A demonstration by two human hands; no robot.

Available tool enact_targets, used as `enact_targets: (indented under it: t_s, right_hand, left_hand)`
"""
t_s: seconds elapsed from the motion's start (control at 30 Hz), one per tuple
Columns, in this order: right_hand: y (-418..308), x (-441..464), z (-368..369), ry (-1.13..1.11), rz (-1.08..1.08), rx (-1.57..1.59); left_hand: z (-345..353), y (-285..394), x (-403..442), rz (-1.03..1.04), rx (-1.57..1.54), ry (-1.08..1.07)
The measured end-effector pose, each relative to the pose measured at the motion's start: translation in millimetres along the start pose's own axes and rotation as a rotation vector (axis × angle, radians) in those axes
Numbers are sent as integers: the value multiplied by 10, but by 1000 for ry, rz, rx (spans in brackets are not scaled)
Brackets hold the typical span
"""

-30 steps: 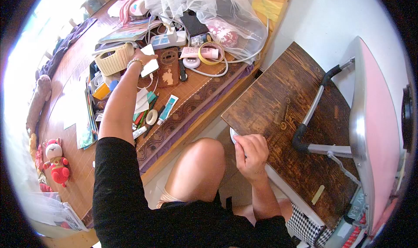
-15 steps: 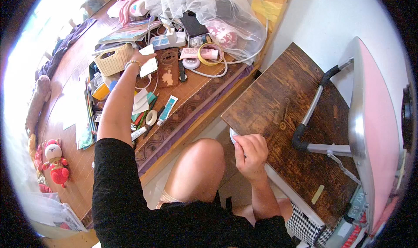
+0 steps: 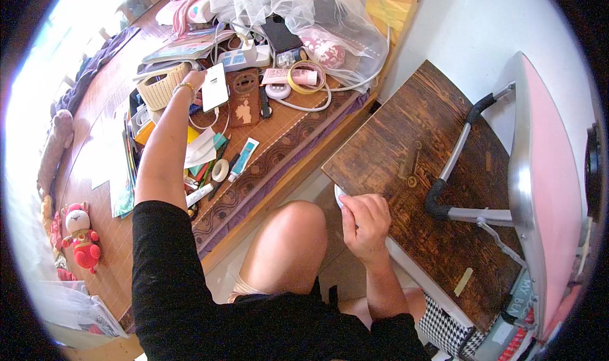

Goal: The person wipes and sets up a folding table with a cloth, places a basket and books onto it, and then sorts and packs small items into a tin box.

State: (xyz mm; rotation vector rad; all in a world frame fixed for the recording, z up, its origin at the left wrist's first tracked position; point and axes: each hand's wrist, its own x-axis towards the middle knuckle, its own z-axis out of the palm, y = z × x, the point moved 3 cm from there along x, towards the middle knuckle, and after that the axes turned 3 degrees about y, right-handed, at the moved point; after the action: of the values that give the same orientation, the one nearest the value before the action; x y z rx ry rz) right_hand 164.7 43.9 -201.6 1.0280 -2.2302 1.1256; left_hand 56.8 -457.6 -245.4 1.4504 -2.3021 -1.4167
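Note:
My left hand [image 3: 195,82], with a beaded bracelet at the wrist, is among the clutter at the left. It is right beside a white rectangular device [image 3: 215,88] with a cable at its lower end. The fingers are mostly hidden, so whether they grip the device does not show. A woven beige basket [image 3: 162,90] stands just left of this hand, and a brown phone case [image 3: 245,100] lies right of the device. At the edge of the dark wooden table, my right hand [image 3: 366,225] is closed; a whitish edge [image 3: 339,195] shows by its fingertips, its kind unclear.
A white power strip [image 3: 244,57], a yellow tape roll [image 3: 306,77], a pink tube [image 3: 288,77] and a blue-white tube [image 3: 243,160] lie on the brown mat. A folding stand's metal leg [image 3: 457,155] rests on the wooden table [image 3: 387,152]. A red doll [image 3: 82,237] lies far left.
My left hand has drawn slightly left, toward the basket, and the white device now shows more fully, turned more upright. My right hand has stayed in place.

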Motion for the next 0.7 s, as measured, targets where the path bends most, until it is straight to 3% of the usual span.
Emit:
enact_targets:
  t_s: [0.23,0.37,0.47,0.57,0.63,0.7]
  right_hand:
    - [-4,2,-3,-1,0,1]
    - [5,-4,11,9,-15,-8]
    - [13,-7,16,4,-20,-14]
    - [10,-6,13,10,-22,-18]
    - [14,-13,18,3,-14,-11]
    - [14,-12,24,2,-12,-6]
  left_hand:
    - [-29,-13,121,34,57,-36]
    - [56,-57,409,214,493,221]
    - [141,20,171,345,702,265]
    - [58,-134,507,366,555,147]
    - [57,-92,258,200,232,55]
    - [-21,-68,370,178,241,1]
